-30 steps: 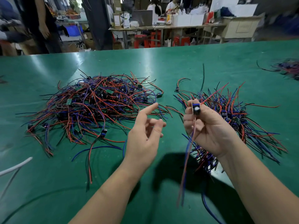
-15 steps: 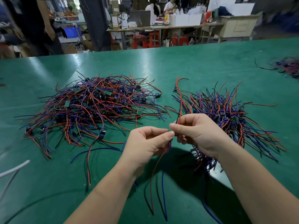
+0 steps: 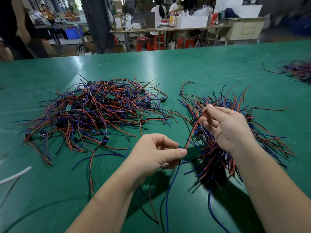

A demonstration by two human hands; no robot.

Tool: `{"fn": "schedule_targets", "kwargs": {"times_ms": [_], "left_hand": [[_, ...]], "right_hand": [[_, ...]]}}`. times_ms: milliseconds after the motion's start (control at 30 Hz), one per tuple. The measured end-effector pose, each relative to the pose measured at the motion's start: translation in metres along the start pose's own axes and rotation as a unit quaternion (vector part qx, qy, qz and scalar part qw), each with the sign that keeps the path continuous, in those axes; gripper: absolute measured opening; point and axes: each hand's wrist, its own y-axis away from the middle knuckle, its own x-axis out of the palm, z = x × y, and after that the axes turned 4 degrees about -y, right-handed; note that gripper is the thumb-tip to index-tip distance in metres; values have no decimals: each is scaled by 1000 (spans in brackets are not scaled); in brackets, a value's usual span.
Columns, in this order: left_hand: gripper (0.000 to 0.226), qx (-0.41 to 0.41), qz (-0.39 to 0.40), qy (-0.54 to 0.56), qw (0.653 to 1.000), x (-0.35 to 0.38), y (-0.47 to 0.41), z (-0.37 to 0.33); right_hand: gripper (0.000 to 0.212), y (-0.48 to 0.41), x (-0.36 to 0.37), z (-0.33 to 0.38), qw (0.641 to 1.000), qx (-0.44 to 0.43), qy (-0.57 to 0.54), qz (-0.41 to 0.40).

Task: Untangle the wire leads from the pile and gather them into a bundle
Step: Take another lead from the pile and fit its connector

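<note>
Red wire lead (image 3: 193, 131) ran between the pinching fingers of left hand (image 3: 154, 155) and right hand (image 3: 227, 128), tangled pile (image 3: 94, 113) left of them, bundle (image 3: 217, 158) beneath the right.

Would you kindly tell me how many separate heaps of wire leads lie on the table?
3: big heap left, second heap beneath the right hand, third heap far right, partly cropped.

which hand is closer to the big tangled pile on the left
Left. The left hand hovers just off the near right edge of the pile, pinching the lower end of the red wire. The right hand holds that wire's upper end farther right, above the smaller bundle.
</note>
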Motion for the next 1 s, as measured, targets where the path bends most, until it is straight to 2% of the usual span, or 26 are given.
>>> {"fn": "schedule_targets", "kwargs": {"times_ms": [33, 100, 167, 267, 333, 367, 400, 467, 533, 600, 633, 667, 700, 733, 767, 833, 867, 900, 933, 1000], "left_hand": [[19, 0, -12, -4, 1000, -3, -1, 0], [19, 1, -50, 2, 999, -8, -4, 1], [22, -2, -92, 31, 995, -10, -9, 3], [25, -4, -122, 78, 989, -10, -13, 5], [28, -1, -118, 86, 989, -11, -14, 7], [31, 0, -113, 87, 990, -11, -13, 7], [33, 3, -103, 93, 990, -10, -13, 7], [33, 5, -81, 114, 990, -10, -12, 3], [31, 18, -102, 91, 990, -15, -11, -3], [23, 75, -204, -51, 975, -31, -13, -6], [17, 108, -273, -158, 943, -42, -13, -6], [11, 129, -338, -262, 894, -54, -12, -6], [6, 133, -384, -347, 845, -64, -11, -6], [11, 117, -411, -410, 806, -74, -10, -4], [21, 79, -418, -456, 782, -82, -10, 0], [36, -34, -386, -519, 762, -91, -12, 7], [38, -83, -358, -542, 755, -94, -13, 10], [38, -111, -340, -557, 750, -96, -15, 14], [35, -115, -334, -565, 745, -98, -16, 16], [24, -84, -363, -563, 738, -100, -16, 17]], "right_hand": [[2, -1, 3, -2, 1000, -22, 5, -11], [16, 1, 7, -6, 991, -77, 105, -14], [23, 8, 10, -12, 966, -105, 222, 78], [30, 23, 16, -26, 891, -94, 342, 283], [30, 29, 21, -34, 830, -149, 433, 318], [26, 31, 23, -36, 821, -176, 447, 309], [22, 31, 24, -37, 827, -190, 441, 293], [17, 31, 24, -35, 862, -192, 392, 258], [15, 28, 22, -26, 904, -182, 324, 212], [12, 21, 15, -13, 926, -199, 288, 139], [11, 16, 9, -6, 929, -213, 284, 100], [11, 10, 2, 1, 928, -226, 291, 61], [11, 4, -4, 7, 922, -232, 309, 22], [11, -1, -12, 11, 910, -231, 343, -15], [11, -7, -20, 13, 889, -223, 398, -47], [10, -16, -35, 15, 817, -190, 536, -93], [18, -18, -40, 15, 783, -160, 591, -108], [28, -20, -43, 14, 764, -126, 622, -117], [36, -19, -44, 14, 758, -105, 631, -125], [41, -15, -40, 14, 761, -130, 620, -136]]}}
